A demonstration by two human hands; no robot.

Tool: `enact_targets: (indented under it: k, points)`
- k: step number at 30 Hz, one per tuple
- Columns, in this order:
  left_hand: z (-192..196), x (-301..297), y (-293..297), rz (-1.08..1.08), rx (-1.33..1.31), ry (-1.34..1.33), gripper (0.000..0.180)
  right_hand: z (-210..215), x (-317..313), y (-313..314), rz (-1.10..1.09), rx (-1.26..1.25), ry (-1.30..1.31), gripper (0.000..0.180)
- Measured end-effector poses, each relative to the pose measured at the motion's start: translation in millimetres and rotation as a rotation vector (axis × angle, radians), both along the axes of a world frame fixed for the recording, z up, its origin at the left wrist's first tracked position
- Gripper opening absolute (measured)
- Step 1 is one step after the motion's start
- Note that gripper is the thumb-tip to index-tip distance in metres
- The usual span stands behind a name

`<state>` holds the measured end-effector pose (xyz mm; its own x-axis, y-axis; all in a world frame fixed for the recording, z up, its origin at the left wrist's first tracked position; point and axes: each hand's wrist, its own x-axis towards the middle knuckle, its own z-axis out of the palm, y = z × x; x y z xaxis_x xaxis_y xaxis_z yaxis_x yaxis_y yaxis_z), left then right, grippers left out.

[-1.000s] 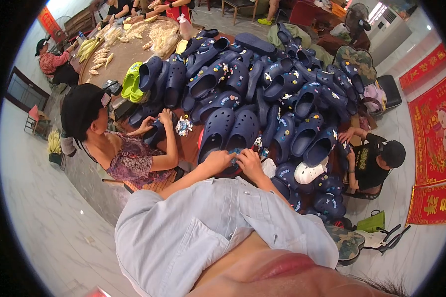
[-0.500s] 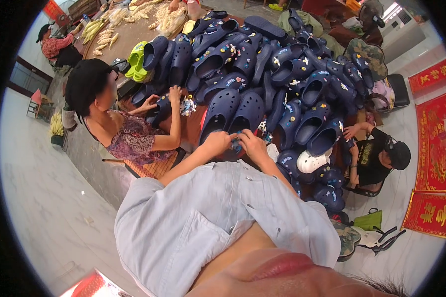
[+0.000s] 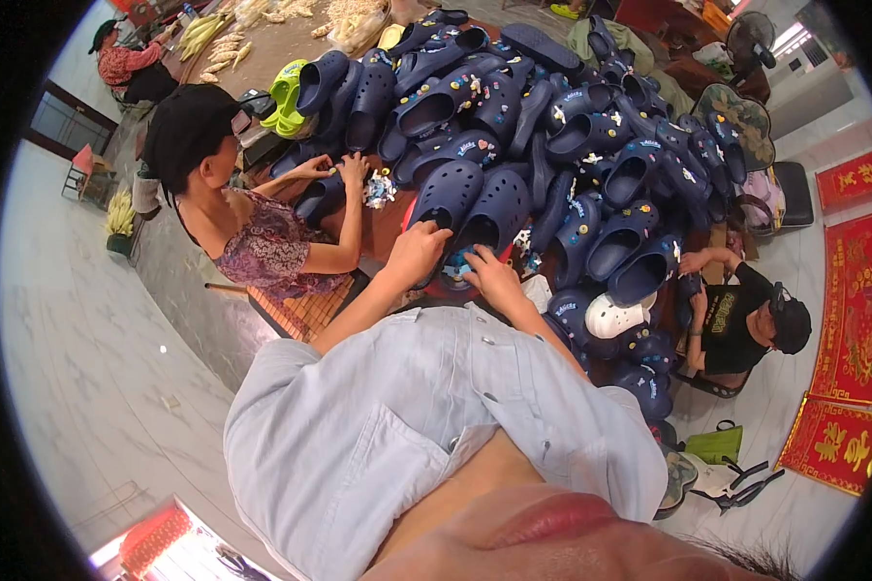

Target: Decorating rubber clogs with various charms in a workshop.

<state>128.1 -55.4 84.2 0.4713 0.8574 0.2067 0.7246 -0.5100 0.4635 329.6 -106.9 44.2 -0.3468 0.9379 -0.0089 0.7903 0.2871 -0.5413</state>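
Note:
Side by side in front of me stand two plain navy clogs with holed tops, the left clog (image 3: 453,186) and the right clog (image 3: 503,198), heels toward me. My left hand (image 3: 420,250) is at the heel opening of the left clog, its fingers curled together; whatever they hold is hidden. My right hand (image 3: 494,279) is by the heel of the right clog, with thumb and finger apart over small blue pieces (image 3: 458,270). A red surface (image 3: 409,215) shows beneath the clogs.
A large heap of navy clogs (image 3: 562,145) with charms covers the table beyond. A white clog (image 3: 615,317) lies at right, lime clogs (image 3: 287,100) at far left. Small charms (image 3: 379,189) lie near a co-worker (image 3: 262,223) at left. Another co-worker (image 3: 741,315) sits at right.
My hands were together over the small blue pieces. My left hand has moved up and left to the left clog's opening; my right hand stays by the pieces, its fingers now apart.

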Motion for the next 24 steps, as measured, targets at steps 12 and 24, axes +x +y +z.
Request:
enact_targets:
  k: [12, 24]
  points:
    - [-7, 1, 5, -0.073, -0.047, 0.000, 0.038, 10, -1, 4, -0.010, 0.161, 0.085, 0.034]
    - [-35, 22, 34, -0.202, 0.056, 0.157, 0.053, -4, -30, 20, 0.143, 0.228, -0.336, 0.018]
